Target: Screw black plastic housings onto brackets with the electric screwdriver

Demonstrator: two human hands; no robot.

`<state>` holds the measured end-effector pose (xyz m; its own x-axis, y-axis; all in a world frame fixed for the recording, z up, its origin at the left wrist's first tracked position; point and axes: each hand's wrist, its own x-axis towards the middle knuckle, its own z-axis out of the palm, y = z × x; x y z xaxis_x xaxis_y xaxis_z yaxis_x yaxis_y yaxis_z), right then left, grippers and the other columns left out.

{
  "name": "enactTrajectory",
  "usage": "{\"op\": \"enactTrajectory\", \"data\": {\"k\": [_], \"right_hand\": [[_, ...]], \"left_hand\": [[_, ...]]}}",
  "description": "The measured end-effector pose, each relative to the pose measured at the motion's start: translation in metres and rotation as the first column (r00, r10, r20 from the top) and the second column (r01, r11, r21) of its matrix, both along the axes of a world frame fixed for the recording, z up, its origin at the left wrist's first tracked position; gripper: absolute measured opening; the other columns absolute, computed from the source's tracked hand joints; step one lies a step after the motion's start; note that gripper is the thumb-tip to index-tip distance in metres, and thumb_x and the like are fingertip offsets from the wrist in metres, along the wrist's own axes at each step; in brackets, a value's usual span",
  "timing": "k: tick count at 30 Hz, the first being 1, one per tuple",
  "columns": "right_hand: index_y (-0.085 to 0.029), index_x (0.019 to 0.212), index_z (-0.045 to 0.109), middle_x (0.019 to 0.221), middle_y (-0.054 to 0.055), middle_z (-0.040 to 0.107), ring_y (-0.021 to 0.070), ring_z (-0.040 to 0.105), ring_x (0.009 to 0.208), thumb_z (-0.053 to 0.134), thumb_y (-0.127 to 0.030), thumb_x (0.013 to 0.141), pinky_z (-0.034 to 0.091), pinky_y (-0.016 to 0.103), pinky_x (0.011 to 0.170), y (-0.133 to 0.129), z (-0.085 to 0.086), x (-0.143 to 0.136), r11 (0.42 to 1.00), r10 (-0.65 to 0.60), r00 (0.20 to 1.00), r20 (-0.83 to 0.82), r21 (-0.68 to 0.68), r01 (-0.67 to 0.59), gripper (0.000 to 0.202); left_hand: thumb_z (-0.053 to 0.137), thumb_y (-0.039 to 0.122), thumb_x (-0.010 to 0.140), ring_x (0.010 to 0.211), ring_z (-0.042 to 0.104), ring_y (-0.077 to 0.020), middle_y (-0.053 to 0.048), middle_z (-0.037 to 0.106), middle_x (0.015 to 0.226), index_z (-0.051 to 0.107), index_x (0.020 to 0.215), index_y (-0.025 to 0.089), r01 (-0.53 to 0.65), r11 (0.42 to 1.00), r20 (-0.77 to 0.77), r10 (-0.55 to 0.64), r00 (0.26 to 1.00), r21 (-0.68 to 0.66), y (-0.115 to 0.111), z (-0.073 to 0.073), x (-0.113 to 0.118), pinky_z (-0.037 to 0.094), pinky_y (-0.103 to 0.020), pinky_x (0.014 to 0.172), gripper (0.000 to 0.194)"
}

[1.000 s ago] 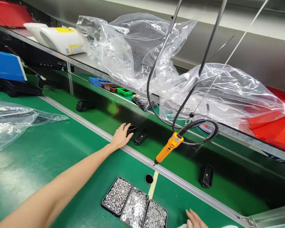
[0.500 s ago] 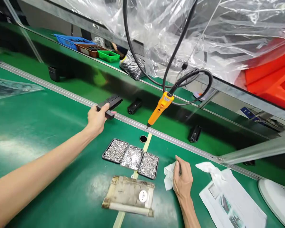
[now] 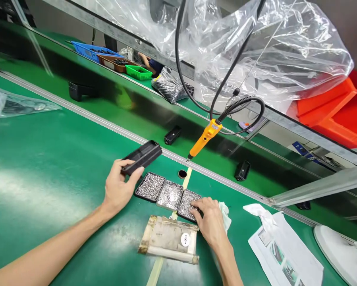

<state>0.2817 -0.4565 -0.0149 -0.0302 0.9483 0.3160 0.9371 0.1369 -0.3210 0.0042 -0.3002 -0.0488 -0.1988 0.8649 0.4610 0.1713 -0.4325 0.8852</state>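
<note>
My left hand (image 3: 120,188) grips a long black housing (image 3: 144,156), tilted, its hollow side showing, above the green bench. Three small trays of metal parts lie side by side: a left tray (image 3: 151,186), a middle tray (image 3: 170,195) and a right tray (image 3: 188,203). My right hand (image 3: 208,216) is over the right tray, thumb and forefinger bent down at the small parts; whether anything is pinched is too small to tell. A taped pad (image 3: 166,237) with a white disc (image 3: 185,239) lies in front of the trays.
An orange electric screwdriver (image 3: 206,138) hangs from a cable above the bench. A white cloth (image 3: 225,214) is beside my right hand. Printed sheets (image 3: 285,250) lie at the right. Behind the rail are black parts (image 3: 243,171); a red bin (image 3: 330,107) is upper right.
My left hand has moved nearer the trays and turned the black housing. My right hand has left the white cloth and moved left to the right tray.
</note>
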Motion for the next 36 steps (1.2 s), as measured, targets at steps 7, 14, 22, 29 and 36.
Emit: {"op": "enactTrajectory", "data": {"k": [7,14,22,29,36], "right_hand": [[-0.023,0.093,0.068,0.086,0.002,0.068,0.0208,0.057,0.079,0.056,-0.025,0.103,0.036,0.036,0.074,0.004,-0.005,-0.001,1.000,0.024,1.000,0.015,-0.013,-0.024,0.016],[-0.022,0.096,0.062,0.089,0.003,0.064,0.0197,0.057,0.083,0.048,-0.023,0.106,0.043,0.034,0.076,-0.002,0.002,-0.004,0.999,0.008,0.994,-0.108,0.041,-0.003,0.017],[-0.023,0.098,0.066,0.089,0.003,0.067,0.0174,0.062,0.085,0.056,-0.012,0.100,0.047,0.034,0.077,-0.059,0.019,-0.026,0.992,0.123,0.897,-0.425,0.034,-0.120,0.015],[-0.023,0.105,0.071,0.089,0.005,0.068,0.0186,0.062,0.084,0.058,-0.010,0.098,0.049,0.035,0.073,-0.064,0.012,-0.029,0.986,0.162,0.910,-0.382,0.020,-0.167,0.019],[-0.026,0.112,0.074,0.095,0.005,0.071,0.0210,0.065,0.089,0.070,-0.017,0.094,0.051,0.038,0.078,-0.065,0.018,-0.026,0.983,0.133,0.880,-0.456,-0.049,-0.174,0.020]], "left_hand": [[0.070,0.020,0.093,0.117,0.064,-0.0254,-0.009,0.062,0.123,0.061,0.113,0.023,0.191,0.942,-0.263,-0.117,0.958,0.275,-0.017,0.004,0.006,0.054,-0.043,0.103,0.022],[0.068,0.014,0.095,0.119,0.064,-0.0240,-0.012,0.060,0.129,0.059,0.117,0.023,0.305,0.874,-0.354,-0.168,0.920,0.378,-0.020,0.010,0.011,0.058,-0.040,0.098,0.026],[0.076,0.019,0.090,0.115,0.066,-0.0274,-0.010,0.066,0.117,0.064,0.111,0.021,0.272,0.886,-0.382,-0.120,0.916,0.375,-0.018,0.010,0.009,0.056,-0.042,0.099,0.025],[0.075,0.023,0.090,0.112,0.067,-0.0268,-0.006,0.069,0.108,0.065,0.110,0.024,0.262,0.907,-0.381,-0.126,0.916,0.329,-0.019,0.009,0.008,0.056,-0.042,0.097,0.023],[0.079,0.020,0.087,0.110,0.067,-0.0260,-0.005,0.069,0.108,0.064,0.111,0.025,0.276,0.899,-0.366,-0.143,0.920,0.340,-0.018,0.008,0.009,0.057,-0.041,0.095,0.029]]}}
